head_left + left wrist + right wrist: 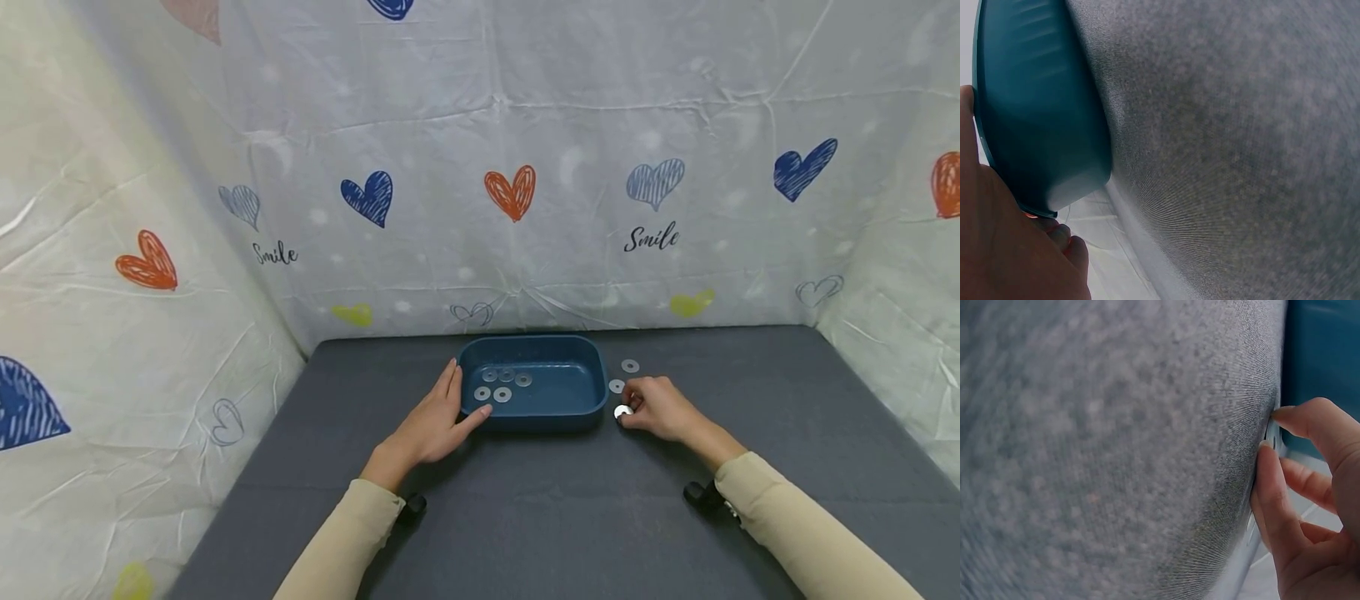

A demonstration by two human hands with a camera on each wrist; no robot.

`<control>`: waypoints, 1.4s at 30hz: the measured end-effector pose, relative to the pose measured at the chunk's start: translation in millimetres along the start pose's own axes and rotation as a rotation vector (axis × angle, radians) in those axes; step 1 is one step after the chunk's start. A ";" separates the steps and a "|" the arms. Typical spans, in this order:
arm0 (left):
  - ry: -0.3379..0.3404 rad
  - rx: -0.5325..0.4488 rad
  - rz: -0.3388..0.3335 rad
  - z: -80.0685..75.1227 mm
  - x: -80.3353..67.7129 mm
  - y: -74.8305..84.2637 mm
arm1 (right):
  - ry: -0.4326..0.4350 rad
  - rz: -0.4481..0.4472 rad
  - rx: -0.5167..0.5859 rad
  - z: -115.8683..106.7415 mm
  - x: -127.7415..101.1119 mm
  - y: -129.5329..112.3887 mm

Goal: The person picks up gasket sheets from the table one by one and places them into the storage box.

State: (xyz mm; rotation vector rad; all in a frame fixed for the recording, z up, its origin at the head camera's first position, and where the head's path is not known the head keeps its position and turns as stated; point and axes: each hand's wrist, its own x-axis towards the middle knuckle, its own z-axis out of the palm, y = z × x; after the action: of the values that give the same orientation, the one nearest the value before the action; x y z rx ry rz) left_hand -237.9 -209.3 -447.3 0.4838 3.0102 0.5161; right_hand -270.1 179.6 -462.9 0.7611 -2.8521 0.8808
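A dark blue rectangular tray (570, 416) stands on the table's far part, with several flat metal washers (502, 394) lying in its left half. My left hand (431, 423) holds the tray's left front corner, fingers along the left wall and thumb on the front rim; the left wrist view shows the tray's outer wall (1041, 106) beside that hand (1016, 250). Just right of the tray, my right hand (663, 408) pinches a washer (622, 412) at the tabletop between thumb and fingertips. Beyond it lie two more washers, a nearer one (617, 386) and a farther one (630, 366).
A dark grey cloth-covered table (555, 517) stretches in front of the tray and to both sides. White curtains printed with hearts (510, 192) hang behind the table and at left and right. The back curtain meets the table's far edge close behind the tray.
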 end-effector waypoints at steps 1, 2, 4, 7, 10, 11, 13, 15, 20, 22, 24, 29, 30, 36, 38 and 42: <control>0.000 0.002 -0.001 0.1 0.3 -0.1 | 0.002 -0.004 -0.008 0.1 0.3 -0.3; -0.002 0.001 -0.002 -0.1 0.3 0.0 | 0.002 -0.006 -0.016 0.2 0.7 -0.6; -0.003 0.000 -0.003 -0.1 0.6 -0.2 | -0.006 -0.003 -0.026 0.4 1.4 -1.0; -0.008 -0.001 -0.002 -0.2 0.5 -0.1 | -0.026 0.010 -0.035 0.5 2.3 -2.1; -0.008 -0.001 0.000 0.1 0.8 0.1 | -0.051 0.006 -0.050 0.0 4.0 -4.0; -0.008 -0.002 0.000 0.2 1.0 0.2 | -0.059 0.001 -0.056 -0.2 4.6 -4.8; -0.005 -0.002 0.004 0.8 1.6 0.2 | -0.072 -0.017 -0.069 -0.8 5.9 -6.4; -0.004 -0.001 0.007 1.1 2.0 0.4 | -0.076 -0.032 -0.082 -1.5 7.0 -8.0; 0.000 0.001 0.014 2.3 2.3 0.2 | -0.099 -0.045 -0.102 -4.0 9.0 -12.4; -0.001 0.001 0.016 2.9 1.9 0.0 | -0.124 -0.033 -0.100 -5.4 9.8 -14.6; -0.003 -0.001 0.016 3.7 1.4 -0.1 | -0.146 -0.025 -0.107 -6.6 10.5 -16.4; -0.003 -0.008 0.016 5.2 0.6 -0.1 | -0.165 -0.017 -0.125 -8.2 11.2 -17.2; -0.001 -0.010 0.017 5.4 0.6 -0.2 | -0.159 -0.018 -0.119 -8.1 10.8 -16.5; 0.003 -0.006 0.013 4.8 1.3 -1.4 | -0.094 -0.060 -0.050 -6.4 3.0 -6.8; 0.004 -0.009 0.011 3.3 1.2 -1.6 | -0.072 -0.080 -0.033 -6.4 -0.4 -3.3; 0.005 -0.014 0.012 -0.3 0.9 -1.3 | -0.053 -0.090 -0.008 -6.3 -2.9 0.5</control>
State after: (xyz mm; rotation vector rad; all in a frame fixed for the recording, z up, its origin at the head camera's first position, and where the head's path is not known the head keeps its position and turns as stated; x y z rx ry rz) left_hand -239.2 -210.3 -447.5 0.5006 3.0083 0.5394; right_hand -268.3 184.7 -458.5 0.9181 -2.8385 0.8492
